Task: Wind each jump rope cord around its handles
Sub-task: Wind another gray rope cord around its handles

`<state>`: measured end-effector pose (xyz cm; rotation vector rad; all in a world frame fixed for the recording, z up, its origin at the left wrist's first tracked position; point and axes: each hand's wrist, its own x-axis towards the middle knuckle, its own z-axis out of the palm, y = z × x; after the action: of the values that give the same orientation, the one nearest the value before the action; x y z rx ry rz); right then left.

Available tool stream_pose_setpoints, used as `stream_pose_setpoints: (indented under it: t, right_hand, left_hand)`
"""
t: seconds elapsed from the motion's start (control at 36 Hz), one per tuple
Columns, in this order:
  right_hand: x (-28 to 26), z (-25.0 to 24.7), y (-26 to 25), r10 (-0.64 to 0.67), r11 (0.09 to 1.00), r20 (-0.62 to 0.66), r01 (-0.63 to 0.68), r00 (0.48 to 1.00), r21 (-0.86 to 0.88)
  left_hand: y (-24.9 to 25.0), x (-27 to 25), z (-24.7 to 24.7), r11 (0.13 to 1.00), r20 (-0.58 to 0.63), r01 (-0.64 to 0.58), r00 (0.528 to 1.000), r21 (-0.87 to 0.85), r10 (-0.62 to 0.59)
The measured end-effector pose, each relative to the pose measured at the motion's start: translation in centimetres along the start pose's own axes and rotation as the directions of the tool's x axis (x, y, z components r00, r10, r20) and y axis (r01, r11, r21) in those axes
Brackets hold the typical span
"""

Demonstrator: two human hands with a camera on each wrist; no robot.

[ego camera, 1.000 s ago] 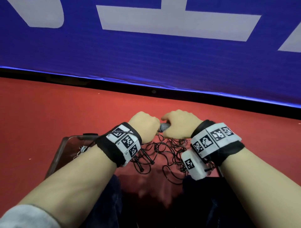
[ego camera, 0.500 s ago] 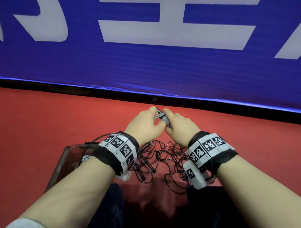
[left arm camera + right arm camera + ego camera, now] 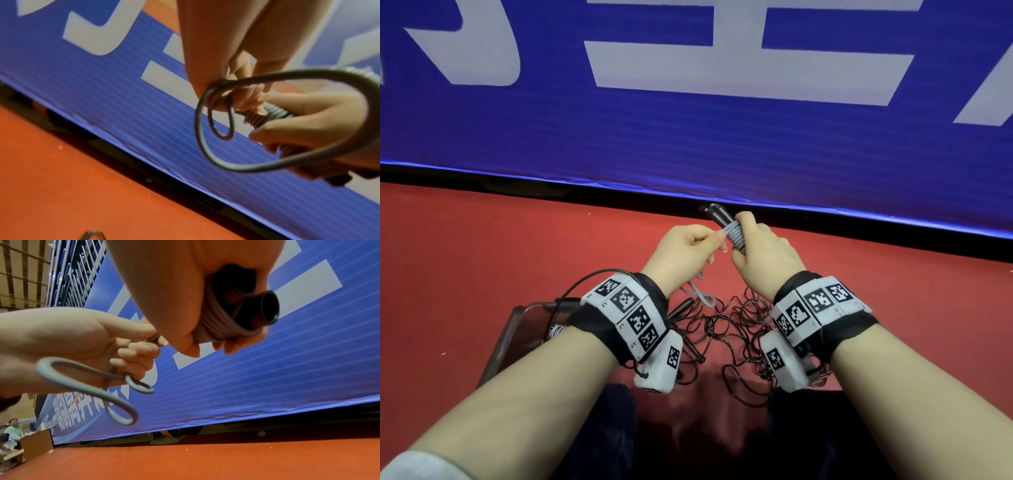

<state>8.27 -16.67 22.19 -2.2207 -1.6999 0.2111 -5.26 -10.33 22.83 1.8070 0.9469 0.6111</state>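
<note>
Right hand (image 3: 763,253) clamps the handles (image 3: 717,214), now raised and tipped toward 11 o'clock; left hand (image 3: 685,248) pinches the cord (image 3: 82,379). Coils (image 3: 734,236) have built up; only a short tail remains.

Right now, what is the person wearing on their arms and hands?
Both hands are bare. Each wrist carries a black band faced with white blocks printed with black square markers, and a small white camera box hanging below. A thin black cable loops off the left band. A grey sleeve cuff covers the left upper forearm.
</note>
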Motion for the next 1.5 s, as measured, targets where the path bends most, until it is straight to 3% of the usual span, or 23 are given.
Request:
stream_pose_setpoints:
  t: [0.14, 0.28, 0.42, 0.64, 0.75, 0.89, 1.03, 1.19, 1.25, 1.36, 1.44, 1.5]
  right_hand:
    - [0.1, 0.1, 0.2, 0.013, 0.995, -0.017, -0.011, 1.0, 0.096]
    - [-0.2, -0.5, -0.2, 0.029, 0.966, -0.059, -0.013, 0.998, 0.259]
    - [-0.5, -1.1, -0.9, 0.063, 0.866, -0.065, -0.023, 0.996, 0.499]
    - [-1.1, -2.2, -1.7, -0.018, 0.472, 0.152, -0.125, 0.988, 0.873]
    - [-1.4, -2.6, -2.2, -0.028, 0.297, 0.184, -0.168, 0.983, 0.94]
    - [-1.7, -3.5, -2.5, -0.08, 0.105, 0.262, -0.253, 0.962, 0.962]
    - [-2.1, -4.7, -2.3, -0.22, 0.13, 0.351, -0.329, 0.91, 0.935]
    - [-1.6, -4.3, -2.4, -0.15, 0.11, 0.395, -0.382, 0.906, 0.918]
    - [-1.2, -4.2, -1.9, -0.112, 0.189, 0.375, -0.35, 0.92, 0.917]
    - [-0.9, -3.3, -1.6, -0.036, 0.435, 0.284, -0.241, 0.958, 0.868]
    - [-0.6, -2.5, -2.0, 0.019, 0.527, 0.219, -0.196, 0.976, 0.827]
    - [-0.6, -2.0, -2.1, 0.037, 0.67, 0.117, -0.111, 0.993, 0.734]
  left_hand:
    - [-0.2, -0.3, 0.1, 0.987, -0.024, -0.141, 0.989, 0.077, 0.144]
    - [-0.3, 0.0, -0.7, 0.988, 0.012, -0.152, 0.988, 0.021, 0.151]
    - [0.1, 0.7, -1.7, 0.989, 0.032, -0.141, 0.989, -0.053, 0.143]
    - [-0.2, 0.9, -1.9, 0.963, -0.036, -0.13, 0.992, -0.238, 0.125]
    - [0.2, 1.0, -1.9, 0.931, 0.042, -0.113, 0.99, -0.347, 0.136]
    - [0.5, 1.0, -2.3, 0.925, 0.082, -0.126, 0.983, -0.359, 0.166]
    - [1.5, 0.4, -2.9, 0.925, 0.128, -0.101, 0.979, -0.366, 0.157]
    - [1.9, 0.7, -3.0, 0.943, 0.056, -0.109, 0.99, -0.313, 0.133]
    - [1.9, 0.9, -3.0, 0.957, 0.026, -0.117, 0.991, -0.267, 0.128]
    - [1.9, 1.1, -2.6, 0.979, -0.048, -0.105, 0.994, -0.175, 0.098]
    - [1.5, 1.3, -1.9, 0.984, -0.116, -0.083, 0.991, -0.157, 0.065]
    - [1.4, 1.5, -1.6, 0.982, -0.166, -0.058, 0.986, -0.179, 0.028]
